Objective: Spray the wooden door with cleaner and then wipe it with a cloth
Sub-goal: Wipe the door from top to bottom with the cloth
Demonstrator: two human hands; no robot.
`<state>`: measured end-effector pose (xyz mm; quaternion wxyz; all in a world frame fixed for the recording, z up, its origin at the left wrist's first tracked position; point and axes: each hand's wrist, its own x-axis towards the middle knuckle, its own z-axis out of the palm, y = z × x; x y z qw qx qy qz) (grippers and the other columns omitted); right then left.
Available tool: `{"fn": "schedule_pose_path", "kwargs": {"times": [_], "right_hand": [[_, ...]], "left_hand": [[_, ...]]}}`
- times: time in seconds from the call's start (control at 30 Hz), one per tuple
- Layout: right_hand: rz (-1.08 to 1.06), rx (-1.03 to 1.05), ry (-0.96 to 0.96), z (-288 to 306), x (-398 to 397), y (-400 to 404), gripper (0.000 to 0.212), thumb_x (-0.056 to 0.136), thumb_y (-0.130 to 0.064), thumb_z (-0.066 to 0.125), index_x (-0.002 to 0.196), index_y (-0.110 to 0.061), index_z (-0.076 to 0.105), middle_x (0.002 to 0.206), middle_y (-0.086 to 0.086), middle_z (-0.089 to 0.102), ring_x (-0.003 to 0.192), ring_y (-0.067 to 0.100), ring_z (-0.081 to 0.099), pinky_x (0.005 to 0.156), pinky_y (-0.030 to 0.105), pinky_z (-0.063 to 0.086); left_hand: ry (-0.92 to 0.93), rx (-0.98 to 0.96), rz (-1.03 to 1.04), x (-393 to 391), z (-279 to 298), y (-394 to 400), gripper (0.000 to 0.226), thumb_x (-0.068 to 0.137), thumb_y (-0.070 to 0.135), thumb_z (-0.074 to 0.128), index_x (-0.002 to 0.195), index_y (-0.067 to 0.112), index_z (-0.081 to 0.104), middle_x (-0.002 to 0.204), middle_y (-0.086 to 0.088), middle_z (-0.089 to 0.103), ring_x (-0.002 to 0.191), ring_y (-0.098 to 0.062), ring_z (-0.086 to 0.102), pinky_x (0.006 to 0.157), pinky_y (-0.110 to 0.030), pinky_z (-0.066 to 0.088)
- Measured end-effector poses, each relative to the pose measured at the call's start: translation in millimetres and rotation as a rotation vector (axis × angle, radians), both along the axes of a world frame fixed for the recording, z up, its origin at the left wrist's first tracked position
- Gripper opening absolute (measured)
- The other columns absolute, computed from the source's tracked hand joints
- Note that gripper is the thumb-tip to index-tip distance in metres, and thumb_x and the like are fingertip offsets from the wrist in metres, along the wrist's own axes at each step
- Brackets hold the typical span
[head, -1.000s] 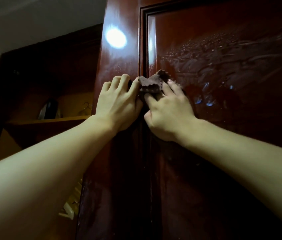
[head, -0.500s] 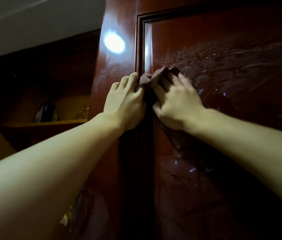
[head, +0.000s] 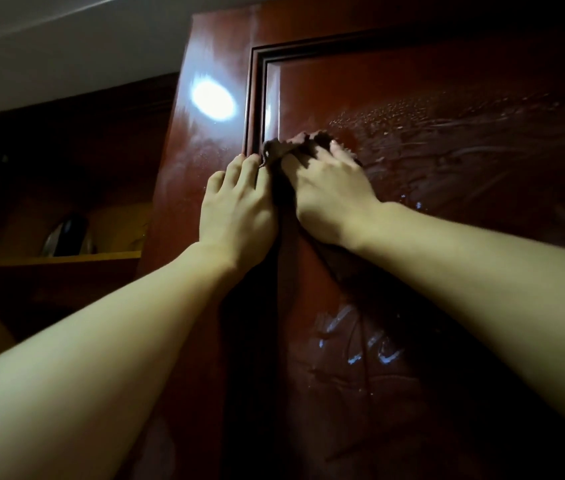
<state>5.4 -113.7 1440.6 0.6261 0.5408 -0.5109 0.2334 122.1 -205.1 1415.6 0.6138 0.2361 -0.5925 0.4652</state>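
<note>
The dark red wooden door (head: pixel 412 98) fills the right of the head view, its recessed panel streaked with wet droplets and smears. A small dark brown cloth (head: pixel 291 148) is bunched against the panel's left moulding, high up. My right hand (head: pixel 329 192) lies over the cloth and presses it to the panel, its fingers bent on top. My left hand (head: pixel 236 209) is beside it on the door's left stile, fingertips touching the cloth's left edge; whether they pinch it is unclear. No spray bottle is in view.
Left of the door stands a dark wooden cabinet with a lit shelf (head: pixel 52 261) holding a dark rounded object (head: pixel 66 233). A bright lamp reflection (head: pixel 213 100) sits on the door's stile. The pale ceiling (head: pixel 66 46) is above.
Both hands and the cloth have slid upward along the panel's left moulding. My view has tilted up, showing the panel's top corner.
</note>
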Motion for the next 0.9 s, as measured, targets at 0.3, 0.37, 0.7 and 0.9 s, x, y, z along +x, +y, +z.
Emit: {"fn": "schedule_pose_path", "kwargs": {"times": [0.3,0.37,0.7,0.9], "right_hand": [[-0.002,-0.039,-0.038,7,2,-12,0.06,0.093,-0.045,0.028,0.15,-0.026,0.031,0.152,0.01,0.036,0.142,0.033,0.025,0.12,0.051,0.006],[-0.021,-0.049,-0.036,9,-5,-7,0.056,0.097,-0.047,0.028,0.148,-0.024,0.035,0.149,0.011,0.041,0.141,0.032,0.027,0.12,0.048,0.008],[0.028,-0.074,-0.09,21,-7,-2,0.047,0.1,-0.038,0.027,0.142,-0.023,0.042,0.149,0.012,0.042,0.141,0.033,0.028,0.12,0.045,0.009],[-0.033,-0.142,-0.294,44,-39,25,0.05,0.099,-0.035,0.03,0.146,-0.018,0.035,0.152,0.019,0.037,0.145,0.033,0.023,0.121,0.043,0.01]], "left_hand": [[0.002,-0.042,0.041,2,0,-3,0.047,0.084,0.022,0.046,0.125,0.0,0.054,0.128,-0.02,0.056,0.124,-0.039,0.05,0.091,-0.046,0.044],[-0.002,-0.045,0.067,3,0,-4,0.047,0.085,0.022,0.048,0.127,0.002,0.053,0.13,-0.02,0.056,0.125,-0.039,0.049,0.092,-0.046,0.043],[-0.056,-0.101,0.231,2,14,11,0.038,0.083,0.025,0.049,0.114,0.007,0.062,0.093,-0.019,0.065,0.083,-0.042,0.057,0.074,-0.045,0.045],[0.032,0.092,0.22,-24,21,34,0.044,0.096,0.03,0.038,0.13,0.003,0.047,0.111,-0.027,0.056,0.1,-0.043,0.051,0.085,-0.047,0.037]]}}
